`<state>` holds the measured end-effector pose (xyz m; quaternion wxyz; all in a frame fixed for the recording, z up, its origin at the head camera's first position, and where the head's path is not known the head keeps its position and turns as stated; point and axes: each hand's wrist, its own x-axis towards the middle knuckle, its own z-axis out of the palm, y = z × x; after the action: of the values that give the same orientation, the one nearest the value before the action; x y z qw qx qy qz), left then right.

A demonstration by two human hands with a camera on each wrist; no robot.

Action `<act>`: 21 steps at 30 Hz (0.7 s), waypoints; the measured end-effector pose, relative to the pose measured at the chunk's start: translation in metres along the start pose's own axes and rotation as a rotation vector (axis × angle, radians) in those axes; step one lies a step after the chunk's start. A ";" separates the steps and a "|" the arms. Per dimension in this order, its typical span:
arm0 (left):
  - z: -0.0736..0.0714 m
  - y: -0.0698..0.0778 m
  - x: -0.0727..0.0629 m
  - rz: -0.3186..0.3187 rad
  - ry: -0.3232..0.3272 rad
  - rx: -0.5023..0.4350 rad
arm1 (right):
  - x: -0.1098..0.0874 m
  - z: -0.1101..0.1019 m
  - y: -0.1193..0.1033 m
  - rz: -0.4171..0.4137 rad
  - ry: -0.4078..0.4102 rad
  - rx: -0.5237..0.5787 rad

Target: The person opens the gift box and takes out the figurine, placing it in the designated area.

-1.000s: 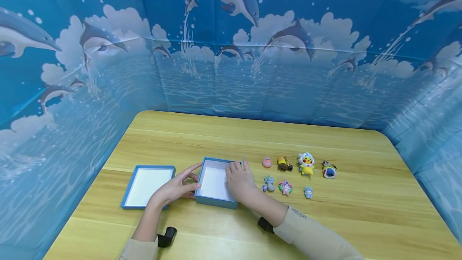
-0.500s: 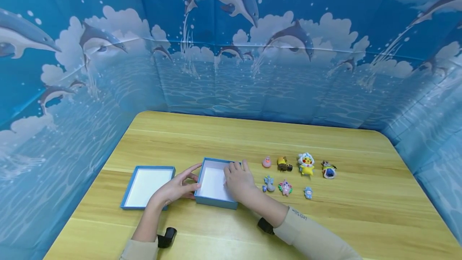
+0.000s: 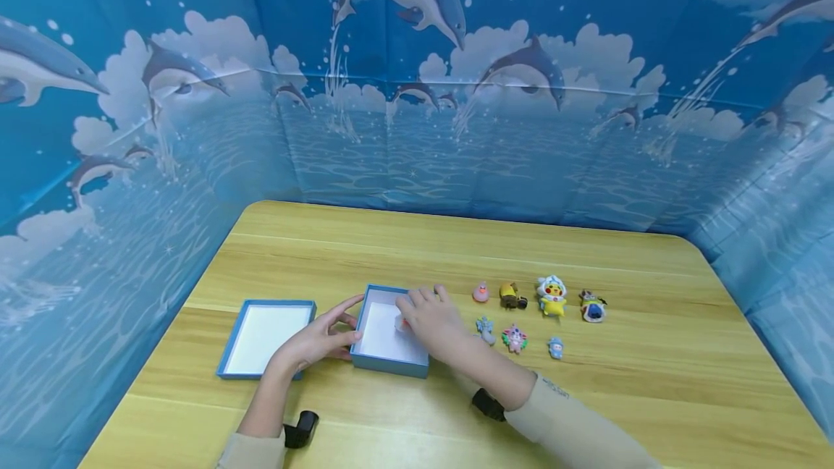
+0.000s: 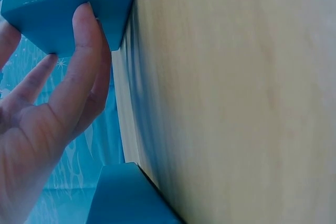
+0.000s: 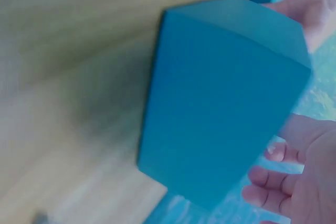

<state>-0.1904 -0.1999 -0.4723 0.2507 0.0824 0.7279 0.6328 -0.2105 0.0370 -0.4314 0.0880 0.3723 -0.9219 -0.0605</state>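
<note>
A blue box (image 3: pixel 391 365) with a white inside stands open on the table, in front of the person. My left hand (image 3: pixel 317 341) rests against its left side, thumb and fingertips spread along the wall; the left wrist view shows the thumb (image 4: pixel 86 30) flat on the blue side. Over the right part of the box is my right hand (image 3: pixel 433 320), its fingers bent down inside the rim. A small pale thing (image 3: pixel 400 323) with a pinkish patch shows at those fingertips, mostly covered. In the right wrist view the box wall (image 5: pixel 220 103) hides part of this hand.
The matching blue lid (image 3: pixel 267 339), white inside up, lies left of the box. Several small toy figures stand to the right, among them a pink duck (image 3: pixel 481 292), a yellow figure in a white hood (image 3: pixel 552 297) and a small blue figure (image 3: pixel 556 347).
My right hand has shifted slightly left, further over the box, and the pale thing now shows at its fingertips. My left hand and the box stay in place.
</note>
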 end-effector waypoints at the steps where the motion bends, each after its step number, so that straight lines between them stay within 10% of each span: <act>1: 0.000 0.000 0.000 0.000 -0.001 0.001 | -0.002 -0.003 0.003 -0.014 0.023 0.004; 21: 0.000 0.001 -0.001 0.011 -0.012 0.020 | -0.060 -0.038 0.078 0.118 0.205 -0.019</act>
<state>-0.1897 -0.1999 -0.4710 0.2510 0.0928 0.7322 0.6263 -0.2132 0.1324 -0.3877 0.1889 0.3206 -0.9278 -0.0255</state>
